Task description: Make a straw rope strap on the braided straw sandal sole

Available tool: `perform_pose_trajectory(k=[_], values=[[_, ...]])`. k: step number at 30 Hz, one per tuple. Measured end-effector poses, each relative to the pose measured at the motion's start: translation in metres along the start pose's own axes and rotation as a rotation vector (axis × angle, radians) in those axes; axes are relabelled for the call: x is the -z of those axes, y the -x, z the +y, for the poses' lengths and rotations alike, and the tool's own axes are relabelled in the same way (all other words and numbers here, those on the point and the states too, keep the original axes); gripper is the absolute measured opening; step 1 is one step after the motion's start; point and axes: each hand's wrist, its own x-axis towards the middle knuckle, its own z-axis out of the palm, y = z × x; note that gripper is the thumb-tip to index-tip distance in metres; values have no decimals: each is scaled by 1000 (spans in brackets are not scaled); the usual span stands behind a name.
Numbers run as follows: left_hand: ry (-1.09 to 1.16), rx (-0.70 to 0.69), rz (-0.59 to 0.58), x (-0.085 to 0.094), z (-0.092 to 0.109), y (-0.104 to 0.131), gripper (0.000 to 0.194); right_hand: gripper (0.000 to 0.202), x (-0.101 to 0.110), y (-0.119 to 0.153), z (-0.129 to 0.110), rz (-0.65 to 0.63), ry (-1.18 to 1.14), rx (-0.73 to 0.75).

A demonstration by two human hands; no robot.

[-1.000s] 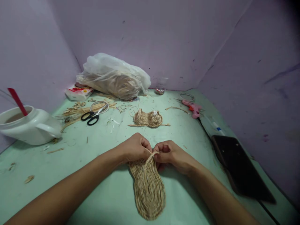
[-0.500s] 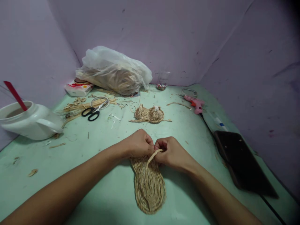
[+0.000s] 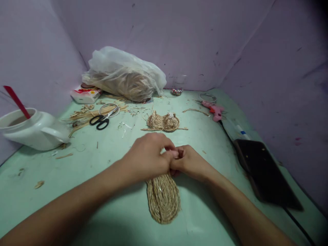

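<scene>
A sole-shaped piece of coiled straw cord (image 3: 164, 200) lies in front of me, its far end hidden under both hands. My left hand (image 3: 153, 153) reaches across it, somewhat blurred, with thumb and finger brought together at the fingertips of my right hand. Whatever the left fingers pinch is hidden. My right hand (image 3: 188, 162) is closed at the piece's upper right edge, fingers curled against it. Beyond the hands lies a second coiled straw piece (image 3: 163, 123) with raised loops and a thin straw stick along its near edge.
On the left stand a white jug (image 3: 38, 131) and black-handled scissors (image 3: 99, 122) beside straw strips (image 3: 79, 119). A plastic bag (image 3: 125, 75) and a cup of beads (image 3: 177, 90) are at the back. On the right are a pink glue gun (image 3: 215, 111) and a dark phone (image 3: 266, 174).
My left hand has moved right and over to the right hand's fingertips. The loose straw strip that showed at the right fingers is now out of sight.
</scene>
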Motion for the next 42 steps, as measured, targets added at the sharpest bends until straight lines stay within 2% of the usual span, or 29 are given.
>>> perform_pose_trajectory(k=[4,8,11,15,18,23,26,30,35,37,42], values=[[-199,-43,-58,-15,11,7,22,5,0,-1,3,-34,-44,47],[-260,-27,-110,-14,2,3,21,5,2,-2,3,-62,-51,-8],[-328,-100,-138,-13,-2,1,20,6,2,-2,1,-51,-40,-5],[-450,-242,-119,-15,-2,3,20,9,1,0,-2,-34,-83,-23],[-518,-199,-56,-10,-4,5,21,11,1,0,-3,-30,-166,-38],[-425,-89,52,10,-13,7,26,24,6,-2,0,-92,-283,-35],[-389,-49,2,15,-16,8,20,25,9,-4,3,-108,-293,-18],[-248,-50,-82,7,-18,8,22,23,8,-4,4,-80,-304,-8],[1,-4,-97,-10,-25,7,26,23,6,-2,2,-51,-309,-4],[13,-13,-99,-12,-27,6,25,22,5,-3,1,-45,-298,-10],[-60,-157,-81,-7,-29,6,20,18,6,-4,4,-53,-311,1]])
